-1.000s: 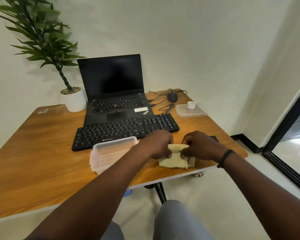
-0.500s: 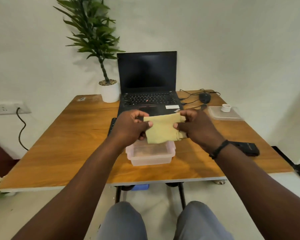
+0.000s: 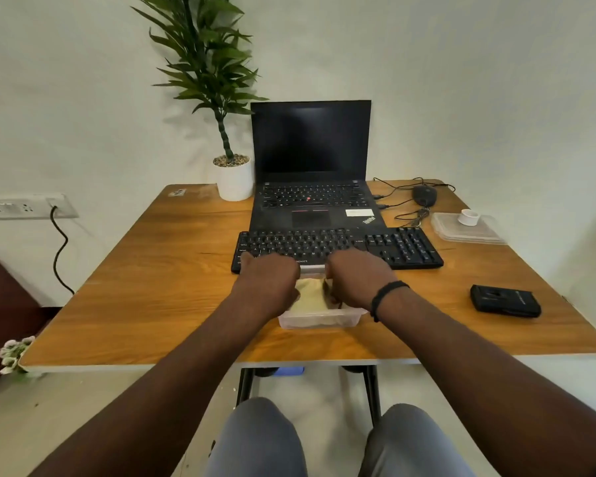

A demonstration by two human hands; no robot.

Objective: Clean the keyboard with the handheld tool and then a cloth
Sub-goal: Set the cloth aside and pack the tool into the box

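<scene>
Both hands, left [image 3: 267,282] and right [image 3: 356,284], pinch the cloth [image 3: 310,294] over the tub [image 3: 320,318]; the keyboard [image 3: 338,246] lies just above, long axis left-right.

The scene is evenly and softly lit, bright without harshness; the wall [image 3: 461,80] beyond the hands reads pale and flat; the plant [image 3: 203,56] up and left of the hands throws a soft grey shadow onto it, its edges diffuse; the wooden table [image 3: 152,287] carries a mild sheen to the left of the left hand [image 3: 267,282], with no hard glare; dim shadow sits under both forearms, and beneath the right hand [image 3: 358,280]; the laptop screen [image 3: 310,139] beyond the hands is dark with only faint reflection; wide-angle distortion bows the table's edges and stretches the forearms toward the lower corners; fine detail is slightly soft throughout, and keyboard [image 3: 334,247] lettering is barely legible.
</scene>
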